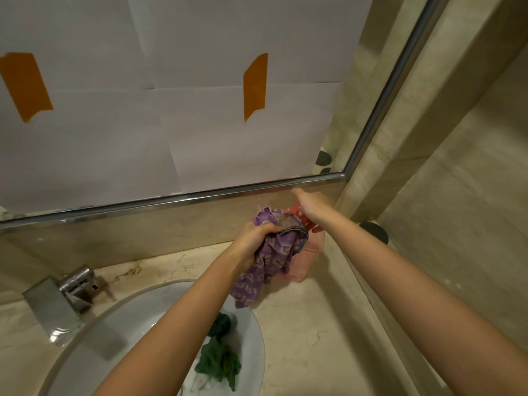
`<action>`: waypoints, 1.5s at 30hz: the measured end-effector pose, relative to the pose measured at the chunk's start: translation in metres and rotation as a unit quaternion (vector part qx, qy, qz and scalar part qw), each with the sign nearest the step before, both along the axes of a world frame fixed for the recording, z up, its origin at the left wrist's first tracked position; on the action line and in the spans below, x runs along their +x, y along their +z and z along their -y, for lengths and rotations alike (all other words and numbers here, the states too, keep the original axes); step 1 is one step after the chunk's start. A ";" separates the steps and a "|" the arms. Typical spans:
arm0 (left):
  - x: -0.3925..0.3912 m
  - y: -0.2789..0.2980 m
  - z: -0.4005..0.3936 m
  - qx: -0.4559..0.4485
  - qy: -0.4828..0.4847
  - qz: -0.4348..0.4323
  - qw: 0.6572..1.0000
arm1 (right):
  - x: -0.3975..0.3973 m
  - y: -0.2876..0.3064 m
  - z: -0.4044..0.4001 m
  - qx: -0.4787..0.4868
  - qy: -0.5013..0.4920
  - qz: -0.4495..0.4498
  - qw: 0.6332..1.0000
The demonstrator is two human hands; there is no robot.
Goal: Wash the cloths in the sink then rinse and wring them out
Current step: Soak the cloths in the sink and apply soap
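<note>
Head view. Forearms fill the lower frame, both reaching forward over the counter [308, 324].

Sink [85, 347]: white basin at lower left with a green cloth [218, 364] lying bunched inside, partly behind the left forearm. Whether it is wet, cannot tell. Chrome tap [63, 292] sits at the basin's back left edge; no water seen running.

Left hand [254, 238]: fingers curled tight round a purple patterned cloth [271, 261], gripped near its top. Most of the cloth hangs loose below the fist, over the counter just past the sink rim, and its upper folds drape against a pink basket [310, 252] standing near the wall.

Right hand [310, 205]: fingers straight, holding nothing, stretched above the basket toward the metal strip [171, 200] under the paper-covered mirror [171, 110]. Contact with the basket: cannot tell.

Handling, judged: thin, soft, limp fabric, light while dry, heavier and clingy once soaked. It will not hold shape, so a single-point grip leaves trailing ends that may snag the basket holes. Better hold: gather it mid-length in a bunch, or take both ends for wringing.
</note>
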State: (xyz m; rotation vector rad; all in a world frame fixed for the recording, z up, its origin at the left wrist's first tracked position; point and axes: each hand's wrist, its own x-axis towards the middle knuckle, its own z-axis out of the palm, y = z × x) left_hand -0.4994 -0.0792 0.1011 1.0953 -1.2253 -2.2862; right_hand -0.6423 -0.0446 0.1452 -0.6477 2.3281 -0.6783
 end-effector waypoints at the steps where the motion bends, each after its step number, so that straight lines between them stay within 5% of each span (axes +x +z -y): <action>1: -0.001 0.000 0.001 0.012 -0.003 0.000 1.000 | -0.001 -0.001 0.000 -0.001 0.003 -0.011 1.000; 10: -0.002 -0.008 0.011 0.078 -0.044 -0.018 0.996 | -0.007 -0.007 0.005 0.022 0.080 -0.079 0.993; 26: 0.004 -0.007 0.020 -0.054 -0.069 0.018 0.996 | -0.007 -0.005 0.006 0.024 0.125 -0.111 0.986; 36: 0.014 0.003 0.018 -0.063 -0.075 0.001 0.995 | 0.002 0.009 0.003 0.036 0.115 -0.092 0.988; 40: 0.026 0.009 0.015 -0.045 -0.079 -0.003 0.996 | 0.004 0.003 -0.004 -0.008 0.039 -0.056 0.998; 42: 0.035 0.011 0.013 -0.039 -0.075 -0.004 0.996 | 0.006 -0.005 -0.008 -0.096 0.028 -0.163 0.982; 45: 0.057 0.009 0.011 -0.025 -0.054 -0.003 0.998 | 0.014 -0.008 -0.023 -0.228 0.118 -0.407 0.877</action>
